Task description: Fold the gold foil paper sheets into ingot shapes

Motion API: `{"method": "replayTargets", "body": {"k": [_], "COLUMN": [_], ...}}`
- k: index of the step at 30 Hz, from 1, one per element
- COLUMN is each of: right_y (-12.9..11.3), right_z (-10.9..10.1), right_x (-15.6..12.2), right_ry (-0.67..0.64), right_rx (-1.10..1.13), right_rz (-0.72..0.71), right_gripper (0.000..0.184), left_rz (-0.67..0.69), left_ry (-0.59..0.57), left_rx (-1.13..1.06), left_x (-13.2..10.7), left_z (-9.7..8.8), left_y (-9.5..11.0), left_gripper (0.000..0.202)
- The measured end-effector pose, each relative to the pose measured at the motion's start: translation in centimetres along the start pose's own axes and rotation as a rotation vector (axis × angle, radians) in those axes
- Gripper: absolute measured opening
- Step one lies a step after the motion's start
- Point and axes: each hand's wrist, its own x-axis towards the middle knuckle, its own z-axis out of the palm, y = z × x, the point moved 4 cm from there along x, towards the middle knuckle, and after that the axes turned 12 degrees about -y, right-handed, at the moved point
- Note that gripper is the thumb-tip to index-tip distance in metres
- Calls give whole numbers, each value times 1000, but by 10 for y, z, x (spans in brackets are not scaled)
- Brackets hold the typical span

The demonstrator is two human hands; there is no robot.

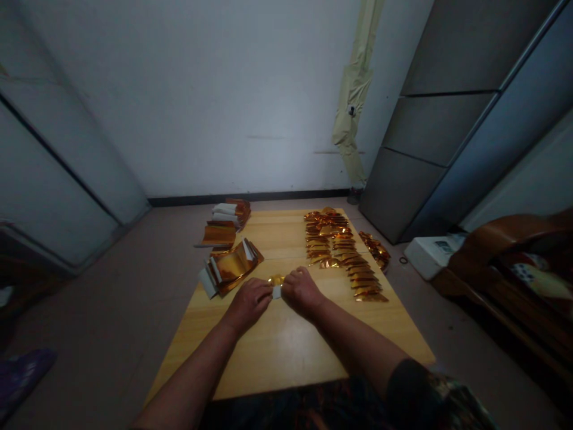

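My left hand [248, 304] and my right hand [302, 292] meet over the middle of a light wooden table [277, 358], pinching a small gold foil piece [276, 279] between them. A white paper strip [276, 292] shows below it. Just left of my left hand lies a stack of gold foil with white paper ends [230, 267]. Farther back are more foil-and-white bundles [219, 234]. Right of my right hand, folded gold foil pieces [340, 251] lie in long overlapping rows, not touching my hand.
A heap of gold foil [375, 251] sits at the table's far right corner. A grey metal cabinet [430, 119] stands to the right, near a white box [432, 254] and a wooden chair [501, 257]. A pale garment [353, 89] hangs on the back wall.
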Motion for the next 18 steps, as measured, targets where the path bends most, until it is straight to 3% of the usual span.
{"method": "replayTargets", "body": {"k": [7, 18], "right_y": [8, 8], "right_z": [-10, 0], "right_x": [-2, 5], "right_ry": [-51, -8], "right_rx": [53, 29], "right_rz": [-105, -108], "right_gripper": [20, 18], "left_rz": [14, -12], "left_ry": [-9, -17], "left_rx": [4, -43], "left_x": [1, 3], "left_z": [0, -6], "left_y": [-4, 2], "left_gripper": [20, 15]}}
